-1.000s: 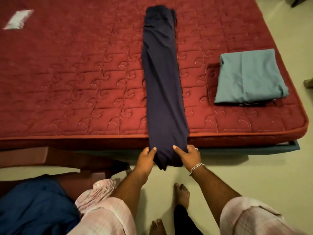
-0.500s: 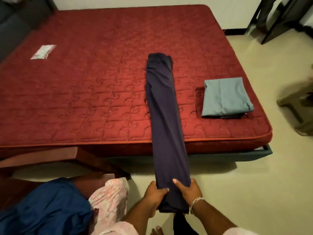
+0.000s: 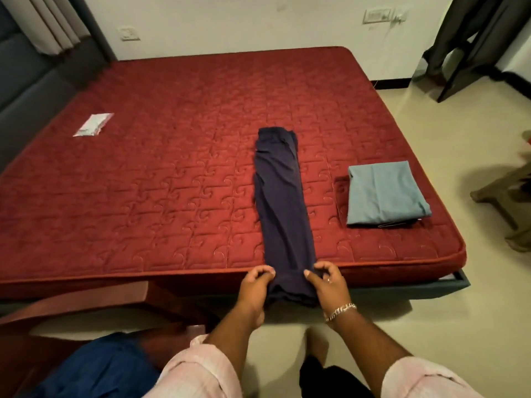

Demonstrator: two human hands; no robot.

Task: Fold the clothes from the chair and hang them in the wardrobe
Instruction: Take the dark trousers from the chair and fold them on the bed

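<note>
A long, narrow navy garment lies lengthwise on the red mattress, its near end hanging over the front edge. My left hand pinches the left side of that near end. On the right side my right hand, with a silver bracelet at the wrist, grips the cloth. A folded light-blue garment rests flat near the mattress's right front corner. Blue cloth lies on the wooden chair at the lower left.
A small white packet lies on the mattress at the far left. Dark clothes hang at the back right beside a dark frame. A low stool stands on the pale floor at the right. Curtains hang at the back left.
The view has lifted and pulled back, showing the whole bed and wall. Both hands have kept hold of the navy garment's near end, now close to the mattress's front edge.
</note>
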